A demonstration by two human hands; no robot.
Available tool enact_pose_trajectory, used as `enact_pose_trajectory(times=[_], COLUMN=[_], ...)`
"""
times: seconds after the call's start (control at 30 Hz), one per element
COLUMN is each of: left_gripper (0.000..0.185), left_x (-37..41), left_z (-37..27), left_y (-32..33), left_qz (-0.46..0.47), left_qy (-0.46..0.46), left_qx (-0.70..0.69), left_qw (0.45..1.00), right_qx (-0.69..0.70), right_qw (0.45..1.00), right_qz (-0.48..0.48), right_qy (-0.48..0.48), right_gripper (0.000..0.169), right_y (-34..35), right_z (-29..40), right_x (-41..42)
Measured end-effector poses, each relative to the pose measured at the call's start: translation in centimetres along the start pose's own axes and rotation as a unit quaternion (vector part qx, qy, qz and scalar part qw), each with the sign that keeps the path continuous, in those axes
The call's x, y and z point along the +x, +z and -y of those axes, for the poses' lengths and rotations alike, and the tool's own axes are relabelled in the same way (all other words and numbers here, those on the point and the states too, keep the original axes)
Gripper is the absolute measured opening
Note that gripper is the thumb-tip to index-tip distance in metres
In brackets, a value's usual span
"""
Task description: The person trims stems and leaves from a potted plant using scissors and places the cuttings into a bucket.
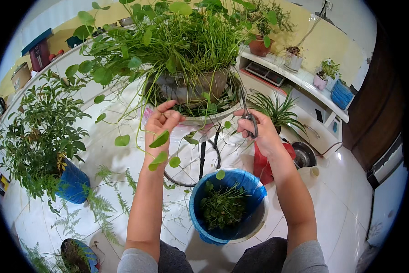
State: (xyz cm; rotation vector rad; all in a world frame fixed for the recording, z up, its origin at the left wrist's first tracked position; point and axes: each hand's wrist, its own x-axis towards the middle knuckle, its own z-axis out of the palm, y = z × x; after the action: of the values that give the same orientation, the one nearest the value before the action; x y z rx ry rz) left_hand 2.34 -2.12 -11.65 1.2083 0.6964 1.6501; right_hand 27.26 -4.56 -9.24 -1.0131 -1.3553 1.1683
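A big plant with round green leaves [160, 139] and thin stems spills over the rim of a grey-brown pot [194, 85]. This pot sits in a wider pale basin [204, 120], with cut stems and leaves around its foot. At the basin's front left, my left hand [161, 121] has its thumb against curled fingers, among trailing stems. Whether a thin stem is pinched there is too fine to tell. My right hand [261, 131] grips dark scissors [251, 125] by the handles, blades pointing up beside the basin's right rim.
Below my hands stands a bucket [195, 208] lined with blue plastic, holding plant clippings [223, 208]. A black metal stand [202, 160] is under the basin. At left is a shrub in a blue pot [73, 181]; at right, a spider plant [278, 111] and white shelf unit [303, 80].
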Motion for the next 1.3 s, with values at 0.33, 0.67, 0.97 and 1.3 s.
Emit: enact_pose_trajectory(times=[0.33,0.67,0.97,1.3], left_gripper=[0.032,0.027,0.019,0.027], left_x=[-1.4,-2.2,-3.2,-5.0], left_z=[0.3,0.0,0.2,-1.2], left_y=[1.9,4.4,6.1,6.9], left_qz=[0.04,0.111,0.21,0.474], left_qy=[0.06,-0.022,-0.078,-0.148], left_qx=[0.273,0.26,0.142,0.262], left_qw=[0.959,0.959,0.964,0.827], right_qx=[0.009,-0.536,-0.65,-0.63], right_qw=[1.0,0.773,0.629,0.674], right_qz=[0.006,-0.179,-0.192,-0.19], right_qy=[-0.004,-0.288,-0.381,-0.336], right_gripper=[0.034,0.04,0.037,0.038], right_y=[0.6,-0.1,0.8,-0.4], right_z=[-1.1,0.1,2.9,1.7], right_x=[0.1,2.9,5.8,4.6])
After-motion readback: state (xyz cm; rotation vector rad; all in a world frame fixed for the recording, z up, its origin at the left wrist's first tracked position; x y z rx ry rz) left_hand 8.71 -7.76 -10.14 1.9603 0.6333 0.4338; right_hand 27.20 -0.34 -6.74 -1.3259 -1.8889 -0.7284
